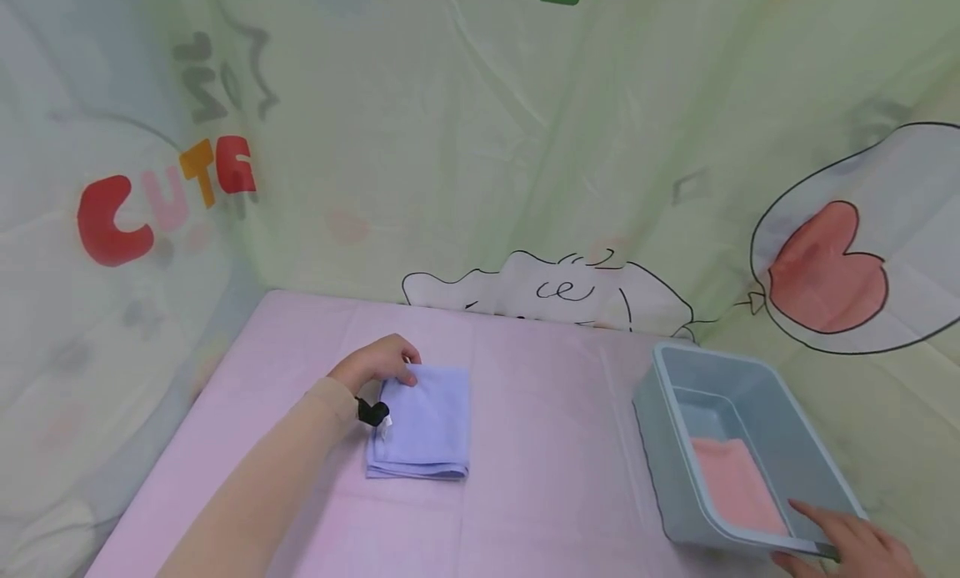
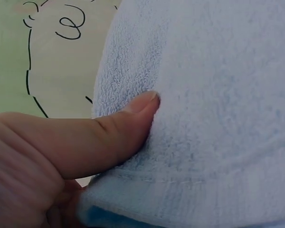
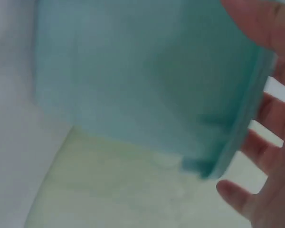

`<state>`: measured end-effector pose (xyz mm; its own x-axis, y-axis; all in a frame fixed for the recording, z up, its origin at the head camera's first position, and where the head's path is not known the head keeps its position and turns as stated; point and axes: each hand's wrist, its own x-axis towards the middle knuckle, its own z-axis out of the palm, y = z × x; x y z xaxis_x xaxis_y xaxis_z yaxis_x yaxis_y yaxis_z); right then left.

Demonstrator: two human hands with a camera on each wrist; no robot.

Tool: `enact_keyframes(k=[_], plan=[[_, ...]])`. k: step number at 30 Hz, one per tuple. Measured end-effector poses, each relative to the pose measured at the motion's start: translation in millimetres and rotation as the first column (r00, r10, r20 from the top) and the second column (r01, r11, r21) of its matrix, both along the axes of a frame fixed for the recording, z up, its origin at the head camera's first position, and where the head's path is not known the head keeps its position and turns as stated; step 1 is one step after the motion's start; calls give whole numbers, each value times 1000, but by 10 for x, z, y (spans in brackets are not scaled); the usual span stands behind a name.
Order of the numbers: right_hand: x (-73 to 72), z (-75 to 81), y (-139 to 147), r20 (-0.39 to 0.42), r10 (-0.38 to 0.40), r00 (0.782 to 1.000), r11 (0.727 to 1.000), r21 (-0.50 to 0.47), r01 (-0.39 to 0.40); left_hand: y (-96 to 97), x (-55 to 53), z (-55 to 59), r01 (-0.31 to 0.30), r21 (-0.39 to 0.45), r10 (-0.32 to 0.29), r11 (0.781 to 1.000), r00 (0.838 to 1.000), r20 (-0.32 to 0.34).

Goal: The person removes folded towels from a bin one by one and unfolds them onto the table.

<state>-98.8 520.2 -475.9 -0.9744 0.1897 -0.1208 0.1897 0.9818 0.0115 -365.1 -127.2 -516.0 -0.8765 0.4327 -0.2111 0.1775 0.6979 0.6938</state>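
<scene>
A folded light-blue terry towel (image 1: 427, 415) lies on the pink-covered table, a small white tag at its left edge. My left hand (image 1: 381, 363) pinches the towel's upper left corner. In the left wrist view, the thumb (image 2: 118, 128) presses on the looped fabric, and the other fingers are mostly hidden beneath. At the right stands a blue-grey plastic bin (image 1: 652, 444) with a folded pink cloth (image 1: 738, 486) on its floor. My right hand (image 1: 855, 545) holds the bin's near rim, thumb outside and fingers over it; in the right wrist view the little finger stands apart from the wall.
The pink table cover (image 1: 540, 444) spreads between the towel and the bin. Behind the table hangs a pale green curtain (image 1: 480, 144) with cartoon drawings, and it continues along the left side. A printed balloon with a red heart (image 1: 828, 265) shows behind the bin.
</scene>
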Motion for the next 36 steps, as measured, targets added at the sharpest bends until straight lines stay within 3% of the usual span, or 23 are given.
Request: enact_keyframes(k=[2, 4, 9, 11, 14, 16, 20, 23, 24, 26, 28, 30, 32, 35, 36], plan=[[-27, 67, -76, 49, 4, 999, 999, 33, -5, 0, -4, -19, -15, 0, 15, 1000, 1000, -21], [-33, 141, -204, 37, 18, 999, 998, 58, -20, 12, -4, -42, -35, 4, 35, 999, 999, -41], [-29, 222, -462, -57, 96, 994, 994, 55, -93, 55, 16, -71, -89, 16, 90, 996, 993, -80], [-31, 244, -524, -38, 117, 992, 993, 30, -116, 69, 33, -68, -105, 14, 106, 994, 989, -100], [-30, 274, -602, 43, 94, 995, 995, -23, -93, 75, 65, -63, -134, 13, 134, 991, 983, -128], [-34, 292, -657, 51, 91, 995, 995, -39, -89, 69, 101, -63, -168, 15, 169, 986, 976, -136], [-56, 349, -834, -54, 137, 989, 988, -70, -140, 37, 183, -66, -232, 15, 231, 972, 956, -178], [-91, 420, -1042, -180, 191, 965, 968, -127, -216, 22, 269, -74, -261, 0, 253, 965, 939, -234], [-108, 440, -1120, -241, 217, 946, 955, -150, -257, 22, 301, -72, -270, -3, 261, 963, 933, -248], [-148, 473, -1287, -353, 265, 897, 915, -201, -350, 29, 372, -71, -284, -12, 271, 959, 923, -272], [-186, 502, -1461, -460, 312, 831, 864, -227, -450, 42, 451, -72, -301, -17, 285, 953, 917, -278], [-229, 545, -1644, -501, 338, 797, 823, -254, -509, 60, 532, -76, -311, -17, 294, 950, 915, -277], [-276, 604, -1833, -484, 344, 805, 804, -291, -518, 75, 612, -95, -314, -26, 294, 949, 910, -292], [-354, 654, -2103, -439, 349, 828, 807, -307, -504, 81, 730, -120, -317, -42, 288, 947, 903, -320], [-390, 655, -2179, -439, 359, 824, 798, -313, -515, 77, 770, -126, -320, -46, 287, 946, 898, -332]])
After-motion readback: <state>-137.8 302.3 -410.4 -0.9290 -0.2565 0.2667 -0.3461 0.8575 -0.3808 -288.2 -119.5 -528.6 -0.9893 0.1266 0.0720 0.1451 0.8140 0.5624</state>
